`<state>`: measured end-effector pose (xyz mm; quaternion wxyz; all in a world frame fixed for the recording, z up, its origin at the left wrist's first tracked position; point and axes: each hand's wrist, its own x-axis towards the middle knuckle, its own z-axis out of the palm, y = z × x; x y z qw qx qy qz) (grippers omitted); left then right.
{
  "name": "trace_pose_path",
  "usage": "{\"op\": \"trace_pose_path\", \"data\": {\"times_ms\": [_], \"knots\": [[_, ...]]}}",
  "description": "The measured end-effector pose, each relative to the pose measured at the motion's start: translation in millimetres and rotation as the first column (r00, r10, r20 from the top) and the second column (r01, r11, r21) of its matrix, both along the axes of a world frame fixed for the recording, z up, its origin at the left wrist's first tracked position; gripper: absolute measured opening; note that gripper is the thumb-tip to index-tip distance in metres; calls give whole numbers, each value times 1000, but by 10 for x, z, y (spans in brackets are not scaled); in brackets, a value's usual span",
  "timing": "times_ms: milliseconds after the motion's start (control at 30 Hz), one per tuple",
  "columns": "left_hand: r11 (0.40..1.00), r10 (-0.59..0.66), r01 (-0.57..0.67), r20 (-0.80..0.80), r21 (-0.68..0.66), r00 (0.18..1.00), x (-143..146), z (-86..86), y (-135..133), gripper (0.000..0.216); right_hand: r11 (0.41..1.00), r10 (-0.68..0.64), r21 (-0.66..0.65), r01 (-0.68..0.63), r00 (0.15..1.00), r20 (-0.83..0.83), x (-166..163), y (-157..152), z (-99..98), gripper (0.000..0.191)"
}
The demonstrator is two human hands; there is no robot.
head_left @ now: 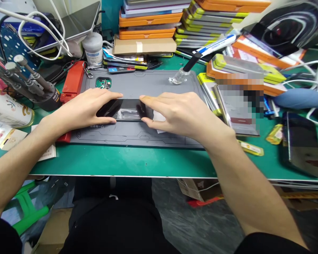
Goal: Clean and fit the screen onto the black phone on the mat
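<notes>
A dark, glossy smartphone (129, 106) lies sideways on the grey work mat (137, 135), its surface reflecting light. My left hand (88, 106) grips its left end, thumb along the near edge and fingers along the far edge. At the opposite end my right hand (175, 111) pinches the phone the same way, between thumb and index finger. A white slip of paper (159, 121) shows partly from under my right hand. Beyond my left hand, small metal parts sit in a green recess (103, 83) of the mat.
A glass bottle with a black brush (180, 76) stands at the mat's back right. Red tool (72, 81) and screwdriver holder (49, 97) are left. Orange boxes (149, 21) are stacked behind. Another phone (302, 144) lies at right, near a blue air blower (299, 98).
</notes>
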<state>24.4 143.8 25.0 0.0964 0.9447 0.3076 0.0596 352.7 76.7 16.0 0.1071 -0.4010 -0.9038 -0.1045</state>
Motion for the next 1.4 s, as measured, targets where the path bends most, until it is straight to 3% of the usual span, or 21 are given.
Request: {"op": "trace_pose_path", "data": {"times_ms": [367,800,1400], "knots": [[1000,2,-2,14,-11,1000,-7,-5,16,77,998,-60,-32,59,998,-17,5,38,-46,58],[1000,17,-17,4,-27,1000,8,11,-1,79,993,-77,-91,69,992,-96,31,69,-71,59],[998,32,-27,71,-65,997,13,-13,16,91,997,-55,-58,49,993,-106,22,47,-34,55]]}}
